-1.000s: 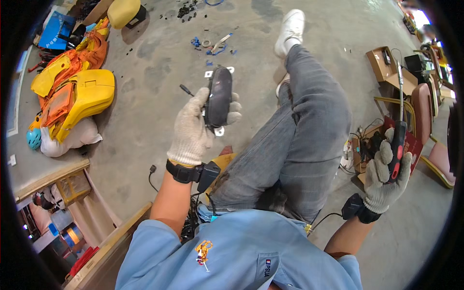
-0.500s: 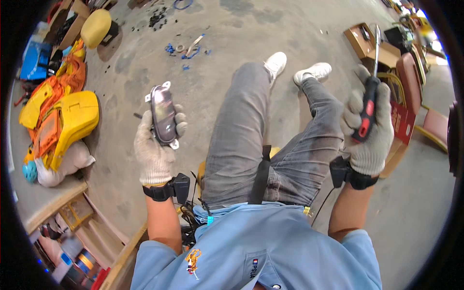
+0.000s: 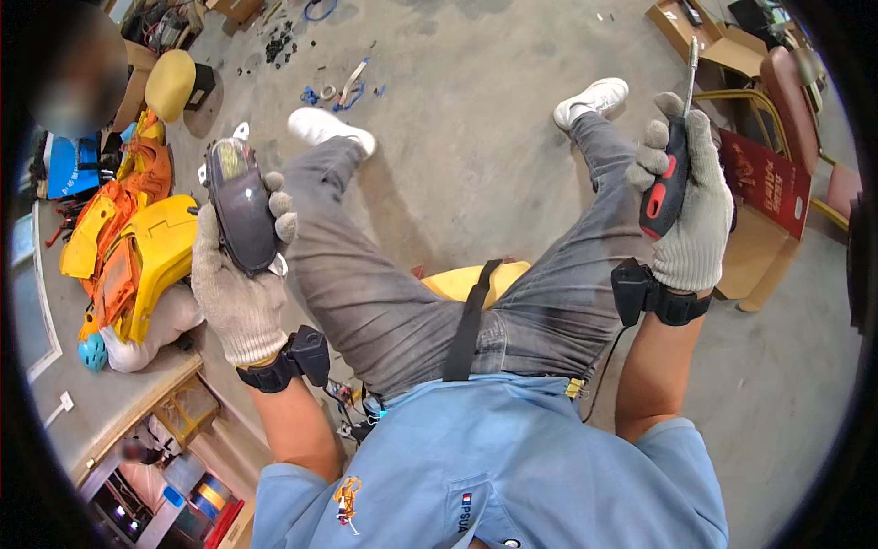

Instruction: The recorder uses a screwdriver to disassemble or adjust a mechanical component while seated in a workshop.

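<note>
My left hand [image 3: 240, 306], in a pale knitted glove, is wrapped round a dark oval unit [image 3: 247, 215] with a glossy face and small metal tabs at its ends; it looks like a vehicle lamp or display. The unit is held nearly upright over the floor, left of my left knee. My right hand [image 3: 702, 215], gloved too, grips a screwdriver [image 3: 675, 174] by its black and red handle. The screwdriver's metal shaft points up and away from me. Its tip touches nothing. A wide gap separates the two hands, with my legs between them.
Yellow plastic panels [image 3: 165, 252] and orange ones lie heaped at the left, near a round yellow stool [image 3: 172, 84]. Blue scraps and tape [image 3: 343, 91] litter the floor ahead. Right: an open cardboard box [image 3: 732, 50], a chair [image 3: 788, 110], a red box [image 3: 764, 188]. Lower left: wooden-edged shelving [image 3: 137, 416].
My left hand has moved left and nearer the yellow panels with the dark unit. The right hand shifted slightly left with the screwdriver. My left leg has swung out to the left.
</note>
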`<state>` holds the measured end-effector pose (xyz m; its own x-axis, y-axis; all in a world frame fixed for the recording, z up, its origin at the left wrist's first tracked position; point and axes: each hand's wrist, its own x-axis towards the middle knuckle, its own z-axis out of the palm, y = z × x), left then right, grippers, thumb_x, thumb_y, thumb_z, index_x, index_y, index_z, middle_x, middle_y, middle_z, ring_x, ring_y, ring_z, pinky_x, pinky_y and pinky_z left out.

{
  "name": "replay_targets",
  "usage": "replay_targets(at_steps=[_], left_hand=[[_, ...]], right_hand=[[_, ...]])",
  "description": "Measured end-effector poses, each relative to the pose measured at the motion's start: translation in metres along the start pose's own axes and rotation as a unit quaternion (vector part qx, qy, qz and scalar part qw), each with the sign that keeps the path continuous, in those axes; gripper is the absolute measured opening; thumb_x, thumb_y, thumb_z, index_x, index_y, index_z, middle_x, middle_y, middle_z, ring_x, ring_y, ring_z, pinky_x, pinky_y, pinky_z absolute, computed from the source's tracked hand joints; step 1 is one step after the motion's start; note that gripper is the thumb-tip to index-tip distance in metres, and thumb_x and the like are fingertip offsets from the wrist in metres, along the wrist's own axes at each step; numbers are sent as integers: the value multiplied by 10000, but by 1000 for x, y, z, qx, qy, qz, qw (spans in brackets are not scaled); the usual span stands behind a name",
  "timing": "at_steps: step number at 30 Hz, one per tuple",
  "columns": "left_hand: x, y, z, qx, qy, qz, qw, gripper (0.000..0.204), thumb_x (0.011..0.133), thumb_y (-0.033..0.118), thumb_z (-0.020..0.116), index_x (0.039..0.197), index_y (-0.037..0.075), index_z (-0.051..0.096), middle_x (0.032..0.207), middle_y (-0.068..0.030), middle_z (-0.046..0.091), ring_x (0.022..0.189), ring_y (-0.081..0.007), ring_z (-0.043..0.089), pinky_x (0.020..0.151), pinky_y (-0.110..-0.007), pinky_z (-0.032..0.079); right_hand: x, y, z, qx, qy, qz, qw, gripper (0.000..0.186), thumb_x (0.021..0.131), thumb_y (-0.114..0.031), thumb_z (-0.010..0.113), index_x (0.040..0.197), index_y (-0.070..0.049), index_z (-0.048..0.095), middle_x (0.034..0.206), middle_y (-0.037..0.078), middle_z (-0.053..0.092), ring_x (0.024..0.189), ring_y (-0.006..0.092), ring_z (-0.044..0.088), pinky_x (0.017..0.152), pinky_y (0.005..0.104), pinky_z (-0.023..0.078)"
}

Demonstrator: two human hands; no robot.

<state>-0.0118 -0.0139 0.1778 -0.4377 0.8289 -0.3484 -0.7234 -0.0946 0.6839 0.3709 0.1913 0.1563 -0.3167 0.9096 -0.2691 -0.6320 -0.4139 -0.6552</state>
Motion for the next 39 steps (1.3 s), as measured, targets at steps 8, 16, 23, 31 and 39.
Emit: replay_targets(at_steps=[8, 16, 23, 31, 39], left_hand=[[41, -38, -7, 7, 26, -15, 1000, 550, 1142, 310, 444, 1416, -165, 474, 1252, -322, 672, 1034, -387, 749, 831, -443, 681], [95, -57, -44, -12, 96, -87, 991, 585, 1143, 300, 443, 1493, -166, 395, 1310, -346, 627, 1053, -401, 740, 847, -427, 677], [144, -58, -67, 13, 168, -122, 978, 459, 1136, 274, 485, 1433, -72, 535, 1199, -240, 716, 996, -304, 764, 821, -394, 669], [172, -54, -75, 9, 239, -158, 958, 542, 1143, 313, 436, 1497, -98, 447, 1266, -312, 662, 1013, -345, 760, 805, -401, 686], [172, -57, -78, -72, 331, -213, 916, 712, 1106, 420, 498, 1580, -85, 331, 1394, -428, 541, 1048, -461, 743, 756, -541, 702]], right_hand=[[63, 38, 21, -36, 103, 19, 994, 165, 1082, -120, 607, 1133, 29, 657, 968, 89, 662, 798, 184, 627, 783, 350, 552], [180, 214, -37, -220, 146, 248, 932, 183, 1017, -198, 717, 1117, -48, 686, 863, 21, 652, 734, 155, 634, 692, 345, 577], [139, 358, -113, -381, 256, 361, 812, 166, 1000, -214, 672, 928, -66, 652, 720, 39, 591, 559, 187, 563, 505, 366, 477], [37, 470, -190, -535, 242, 409, 699, 193, 936, -217, 703, 996, -35, 710, 738, 52, 647, 561, 171, 602, 524, 331, 514], [18, 513, -195, -693, 234, 362, 578, 421, 889, -380, 734, 992, 28, 714, 901, 232, 745, 910, 401, 729, 862, 450, 550]])
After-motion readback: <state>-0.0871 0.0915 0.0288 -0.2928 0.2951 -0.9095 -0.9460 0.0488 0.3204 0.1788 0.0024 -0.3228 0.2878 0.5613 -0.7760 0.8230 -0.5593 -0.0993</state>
